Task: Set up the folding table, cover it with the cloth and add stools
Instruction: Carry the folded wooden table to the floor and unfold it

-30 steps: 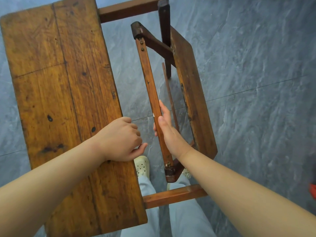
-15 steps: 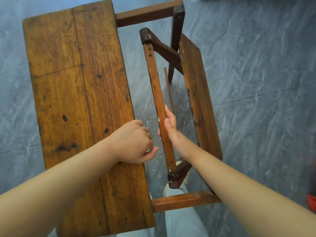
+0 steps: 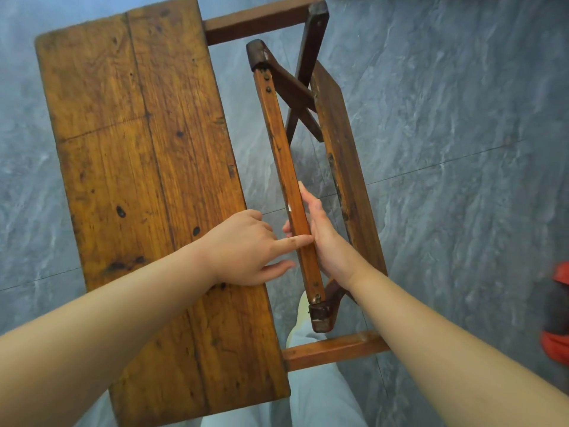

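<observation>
Reaching across from the left leaf [image 3: 147,186], the left hand [image 3: 246,248] had uncurled, forefinger now touching the centre rail [image 3: 286,180], which the right hand [image 3: 323,238] still gripped, probably steadying it. Half unfolded, the folding table [image 3: 345,155] stood on the grey floor [image 3: 462,149].

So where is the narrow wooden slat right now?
In the head view the narrow slat runs lengthwise through the gap between the wide plank on the left and the tilted plank on the right, gripped by the right hand.
</observation>
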{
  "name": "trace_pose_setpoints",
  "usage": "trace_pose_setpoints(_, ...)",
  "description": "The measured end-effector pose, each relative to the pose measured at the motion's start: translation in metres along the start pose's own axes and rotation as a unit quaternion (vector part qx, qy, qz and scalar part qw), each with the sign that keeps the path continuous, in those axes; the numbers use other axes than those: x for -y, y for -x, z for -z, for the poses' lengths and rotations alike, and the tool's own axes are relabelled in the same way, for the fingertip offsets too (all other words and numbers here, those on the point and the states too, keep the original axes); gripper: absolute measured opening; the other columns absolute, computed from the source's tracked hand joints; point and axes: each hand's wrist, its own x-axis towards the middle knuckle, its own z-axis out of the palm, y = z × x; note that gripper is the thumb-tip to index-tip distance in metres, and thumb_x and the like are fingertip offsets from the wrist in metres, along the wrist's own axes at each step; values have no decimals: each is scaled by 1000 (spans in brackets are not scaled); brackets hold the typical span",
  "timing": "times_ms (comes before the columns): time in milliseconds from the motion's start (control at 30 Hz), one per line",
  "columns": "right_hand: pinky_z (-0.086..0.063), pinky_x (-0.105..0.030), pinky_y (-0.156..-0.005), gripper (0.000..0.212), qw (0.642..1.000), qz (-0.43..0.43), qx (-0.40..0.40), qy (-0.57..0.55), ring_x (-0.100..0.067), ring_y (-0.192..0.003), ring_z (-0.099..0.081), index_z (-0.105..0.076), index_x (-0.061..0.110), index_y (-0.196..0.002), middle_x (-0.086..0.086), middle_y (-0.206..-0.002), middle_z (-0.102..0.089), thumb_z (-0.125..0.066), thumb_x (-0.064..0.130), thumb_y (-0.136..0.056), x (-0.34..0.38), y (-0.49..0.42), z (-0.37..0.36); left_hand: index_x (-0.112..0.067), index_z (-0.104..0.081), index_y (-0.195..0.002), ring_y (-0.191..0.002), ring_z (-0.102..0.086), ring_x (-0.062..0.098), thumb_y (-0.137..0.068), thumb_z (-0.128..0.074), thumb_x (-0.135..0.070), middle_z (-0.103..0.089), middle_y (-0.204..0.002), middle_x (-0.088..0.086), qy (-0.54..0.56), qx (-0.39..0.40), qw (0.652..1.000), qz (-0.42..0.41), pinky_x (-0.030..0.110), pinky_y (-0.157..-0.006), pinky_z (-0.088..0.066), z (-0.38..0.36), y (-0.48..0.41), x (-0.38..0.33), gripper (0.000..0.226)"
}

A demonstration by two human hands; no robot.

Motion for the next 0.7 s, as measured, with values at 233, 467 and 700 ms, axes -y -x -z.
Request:
trace_pose_setpoints(233, -28, -51, -113, 51, 1000, 6, 10, 23, -13, -131, -44, -11, 61, -141, 4, -138, -48, -6, 68, -91, 5, 10, 24, -23, -48, -135, -38, -36, 9, -95, -34, -38, -43, -43, -7, 4, 17, 1000, 9, 25, -50, -21, 2, -21, -4, 45)
trace_pose_setpoints(467, -15, -57, -116, 53, 991, -53, 97, 71, -20, -147, -11, 8, 72, -131, 12, -160, -6, -7, 81, -80, 11, 9, 48, -21, -50, -133, -36, -37, 7, -94, -35, -34, -41, -43, -6, 23, 46, 998, 18, 23, -47, -24, 7, -32, -7, 44)
trace_pose_setpoints(700, -19, -53, -115, 56, 983, -38, 159, 79, -17, -137, -38, 8, 72, -131, 17, -137, -51, -13, 82, -80, 4, -2, 37, -21, -50, -133, -36, -34, 7, -86, -37, -30, -42, -42, -8, 14, 66, 997, 36, 22, -50, -20, 3, -13, -3, 49)
